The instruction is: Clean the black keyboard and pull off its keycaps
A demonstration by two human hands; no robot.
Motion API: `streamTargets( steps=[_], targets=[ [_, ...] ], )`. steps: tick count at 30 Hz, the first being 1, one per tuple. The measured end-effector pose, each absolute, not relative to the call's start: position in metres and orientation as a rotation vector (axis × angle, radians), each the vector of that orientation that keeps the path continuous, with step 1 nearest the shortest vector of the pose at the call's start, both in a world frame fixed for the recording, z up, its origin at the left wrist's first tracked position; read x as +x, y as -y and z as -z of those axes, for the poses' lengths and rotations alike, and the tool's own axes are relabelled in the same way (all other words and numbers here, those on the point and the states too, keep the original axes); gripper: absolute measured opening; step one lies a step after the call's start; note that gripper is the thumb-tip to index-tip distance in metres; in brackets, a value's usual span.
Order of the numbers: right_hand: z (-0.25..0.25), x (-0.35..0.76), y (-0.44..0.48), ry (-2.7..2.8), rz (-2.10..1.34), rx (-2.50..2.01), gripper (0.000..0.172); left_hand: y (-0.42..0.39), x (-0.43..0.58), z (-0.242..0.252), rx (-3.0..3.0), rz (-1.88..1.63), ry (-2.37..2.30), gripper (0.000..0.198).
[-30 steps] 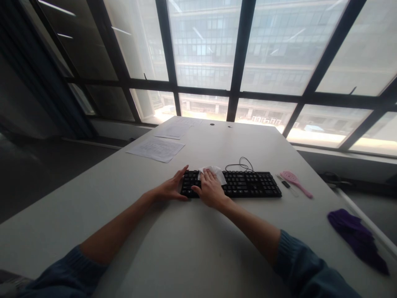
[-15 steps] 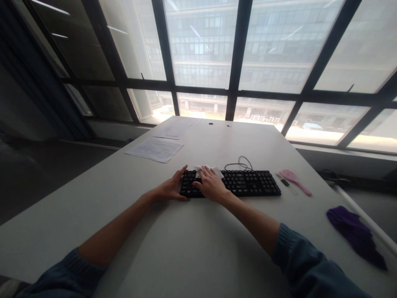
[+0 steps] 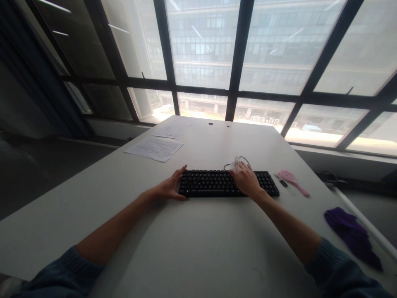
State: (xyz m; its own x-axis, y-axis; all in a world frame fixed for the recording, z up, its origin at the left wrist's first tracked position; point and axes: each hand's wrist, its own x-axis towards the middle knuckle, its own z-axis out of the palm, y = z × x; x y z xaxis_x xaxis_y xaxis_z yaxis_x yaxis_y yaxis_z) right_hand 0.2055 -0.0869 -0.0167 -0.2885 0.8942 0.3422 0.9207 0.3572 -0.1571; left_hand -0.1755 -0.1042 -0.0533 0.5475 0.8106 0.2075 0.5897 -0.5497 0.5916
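Note:
A black keyboard (image 3: 207, 183) lies flat across the white table. My left hand (image 3: 169, 187) grips its left end, thumb along the near edge and fingers at the far edge. Over the right part of the keys, my right hand (image 3: 246, 179) presses down with a white tissue (image 3: 235, 163) under its fingers. Most of the tissue is covered by that hand; a crumpled bit sticks out past the keyboard's far edge. Behind it loops the keyboard's black cable (image 3: 245, 158), partly hidden by the tissue and fingers.
Right of the keyboard lie a pink hairbrush (image 3: 291, 180) and a small tool with a dark grip (image 3: 283, 183). A purple cloth (image 3: 352, 234) rests near the table's right edge. Printed papers (image 3: 155, 149) lie at the far left. Large windows (image 3: 201, 45) stand behind the table (image 3: 198, 244).
My right hand has slid right along the keyboard with the tissue, uncovering the left and middle keys. My left hand stays on the keyboard's left end.

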Motion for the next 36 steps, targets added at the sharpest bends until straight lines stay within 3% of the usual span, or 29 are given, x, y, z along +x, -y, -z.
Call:
streamTargets(
  steps=[8, 14, 31, 36],
  targets=[
    [0.019, 0.2, 0.09, 2.184, -0.016, -1.594, 0.066, 0.102, -0.177, 0.055, 2.328, -0.652, -1.122, 0.136],
    [0.037, 0.168, 0.109, 2.244, -0.154, -1.658, 0.074, 0.105, -0.175, 0.052, 2.33, -0.668, -1.112, 0.136],
    [0.034, 0.122, 0.172, 2.543, -0.332, -0.929, 0.07, 0.103, -0.176, 0.052, 2.361, -0.637, -1.129, 0.135],
    [0.036, 0.126, 0.169, 2.534, -0.249, -1.024, 0.07, 0.105, -0.174, 0.05, 2.352, -0.653, -1.128, 0.136]
  ],
)
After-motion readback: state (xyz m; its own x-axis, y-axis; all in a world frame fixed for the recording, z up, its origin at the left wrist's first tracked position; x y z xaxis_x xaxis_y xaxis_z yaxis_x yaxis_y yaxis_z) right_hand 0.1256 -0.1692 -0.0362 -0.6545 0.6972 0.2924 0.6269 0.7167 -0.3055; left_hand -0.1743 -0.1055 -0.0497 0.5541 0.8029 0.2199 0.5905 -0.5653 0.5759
